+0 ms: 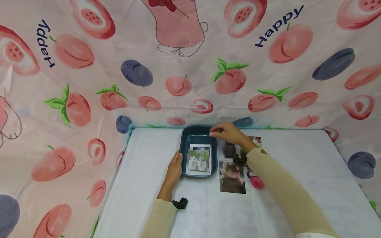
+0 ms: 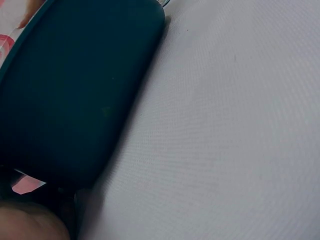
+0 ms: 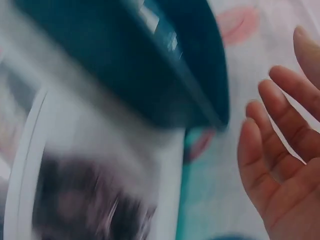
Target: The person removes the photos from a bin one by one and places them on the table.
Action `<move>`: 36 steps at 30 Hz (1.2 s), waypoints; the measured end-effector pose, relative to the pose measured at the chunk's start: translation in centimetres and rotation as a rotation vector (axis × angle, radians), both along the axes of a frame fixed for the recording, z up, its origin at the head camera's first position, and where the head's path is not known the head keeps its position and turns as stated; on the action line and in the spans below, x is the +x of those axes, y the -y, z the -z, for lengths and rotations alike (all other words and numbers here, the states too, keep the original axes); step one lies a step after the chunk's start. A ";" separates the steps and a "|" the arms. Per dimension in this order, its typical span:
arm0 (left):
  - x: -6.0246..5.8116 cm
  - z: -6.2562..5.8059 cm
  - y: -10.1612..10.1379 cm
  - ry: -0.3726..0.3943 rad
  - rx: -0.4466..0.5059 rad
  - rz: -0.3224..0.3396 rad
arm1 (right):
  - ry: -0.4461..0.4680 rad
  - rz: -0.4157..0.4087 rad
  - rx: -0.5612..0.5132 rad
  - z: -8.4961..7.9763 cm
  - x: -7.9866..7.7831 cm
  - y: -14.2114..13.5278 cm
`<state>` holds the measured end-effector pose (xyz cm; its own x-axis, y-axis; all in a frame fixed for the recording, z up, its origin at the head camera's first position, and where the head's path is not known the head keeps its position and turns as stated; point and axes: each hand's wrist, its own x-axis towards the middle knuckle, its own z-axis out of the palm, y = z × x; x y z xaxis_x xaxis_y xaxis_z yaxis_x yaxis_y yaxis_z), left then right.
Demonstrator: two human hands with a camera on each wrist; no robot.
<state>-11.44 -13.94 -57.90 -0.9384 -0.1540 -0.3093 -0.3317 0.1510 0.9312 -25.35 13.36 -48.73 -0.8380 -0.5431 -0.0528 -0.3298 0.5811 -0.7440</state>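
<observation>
A dark teal tray (image 1: pixel 183 145) stands at the far middle of the white table (image 1: pixel 297 165). In it lies a photo of two white hamsters (image 1: pixel 198 161) on top of another print (image 1: pixel 200 146). My left hand (image 1: pixel 177 159) rests flat against the tray's left wall; in the left wrist view the tray's outer wall (image 2: pixel 75 100) fills the left side, with a bit of the hand (image 2: pixel 27 225) below it. My right hand (image 1: pixel 215 133) hovers at the tray's far right corner, and the right wrist view shows its fingers (image 3: pixel 280 145) spread with nothing in them beside the tray (image 3: pixel 165 60).
Several loose photos lie right of the tray, one of a brown animal (image 1: pixel 232 177) and one partly under my right forearm (image 1: pixel 229 149). A peach-print cloth (image 1: pixel 190 66) walls the table at the back and sides. Bare white table cloth (image 2: pixel 225 140) stretches left of the tray.
</observation>
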 end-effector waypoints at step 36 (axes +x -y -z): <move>0.1 -0.2 0.1 -0.011 0.041 0.023 | 0.116 -0.150 0.272 2.4 2.0 9.9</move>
<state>-11.36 -14.08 -57.74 -0.9449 -0.1198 -0.3046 -0.3184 0.1196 0.9404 -23.39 3.43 -51.10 -0.7296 -0.6130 -0.3031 -0.3492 0.7150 -0.6057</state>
